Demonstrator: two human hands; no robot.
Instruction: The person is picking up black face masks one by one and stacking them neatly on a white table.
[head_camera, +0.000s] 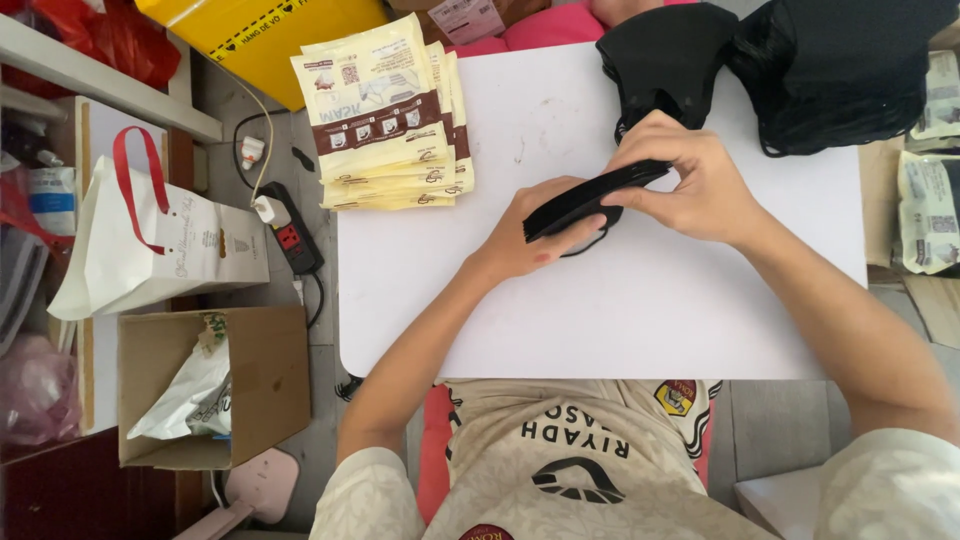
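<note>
Both hands meet over the middle of the white table, and they hold a small stack of black masks between them. The left hand is under the near end of the stack, with its thumb pressed on the side. The right hand is curled over the far end and pinches it tight. The stack is tilted, low on the left and high on the right, and a thin black loop hangs down from it to the table. The near part of the table, between the hands and the near edge, is bare and white, and so is the left part beside the hands. At the far left corner lies a pile of flat cream and brown packets, and some stick out past the edge. At the far edge lies one black mask. At the far right corner sits a big heap of black masks, just beside it.
</note>
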